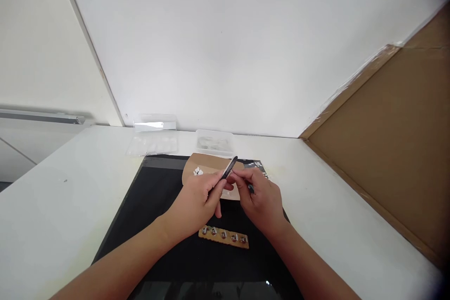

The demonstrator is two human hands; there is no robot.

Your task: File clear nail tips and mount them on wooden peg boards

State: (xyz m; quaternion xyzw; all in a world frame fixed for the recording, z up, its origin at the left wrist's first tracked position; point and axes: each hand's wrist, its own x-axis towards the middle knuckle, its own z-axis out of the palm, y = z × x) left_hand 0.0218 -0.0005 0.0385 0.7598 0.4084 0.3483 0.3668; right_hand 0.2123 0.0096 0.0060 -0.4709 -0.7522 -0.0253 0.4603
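Observation:
A slim dark strip-like object [230, 167] with a light face is pinched between the thumb and fingers of my left hand [202, 197], its tip pointing up and right. Close beside it on the right, my right hand [262, 199] has thumb and forefinger pressed together at the strip's edge; whatever small thing they hold is too tiny to make out. Both hands are above a tan sheet [207, 161] bearing small white pieces [198, 171]. Nearer the front, a brown strip [224, 236] with several round metallic parts lies on the black mat [158, 192].
Behind the mat stand a clear plastic box [154, 126], a transparent bag [153, 143] and a shallow clear tray [214, 141]. A dark card [256, 165] with white bits lies behind my right hand. Cardboard [386, 140] rises on the right.

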